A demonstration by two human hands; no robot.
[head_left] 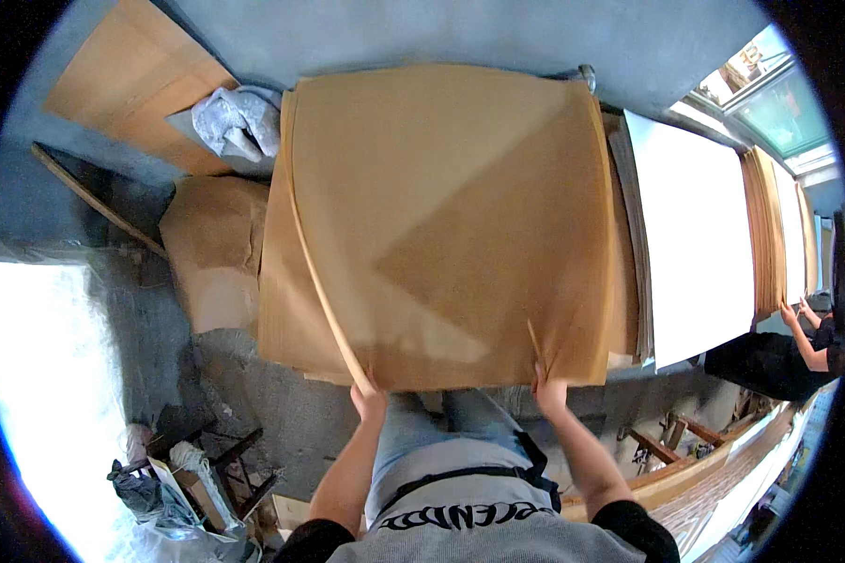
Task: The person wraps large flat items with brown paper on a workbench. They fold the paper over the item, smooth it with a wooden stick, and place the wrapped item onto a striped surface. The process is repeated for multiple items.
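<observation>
A large brown paper sheet [441, 188] lies over a stack of similar sheets [286, 324] in front of me. My left hand [368, 402] is closed on the sheet's near edge, toward its left corner. From there a pale, narrow curled edge runs up along the sheet's left side. My right hand [549, 392] pinches the same near edge toward the right, and a small crease rises from its fingers. Both thumbs lie near the edge; the fingers beneath are partly hidden. A shadow falls across the sheet's right half.
On the right stands a stack topped with white sheets [695, 235], then another brown stack [765, 235]. A co-worker's hands [793, 314] touch the sheets there. Left lie brown wrapping [214, 244] and a grey cloth [239, 122]. Wooden frames [662, 443] stand behind me, right.
</observation>
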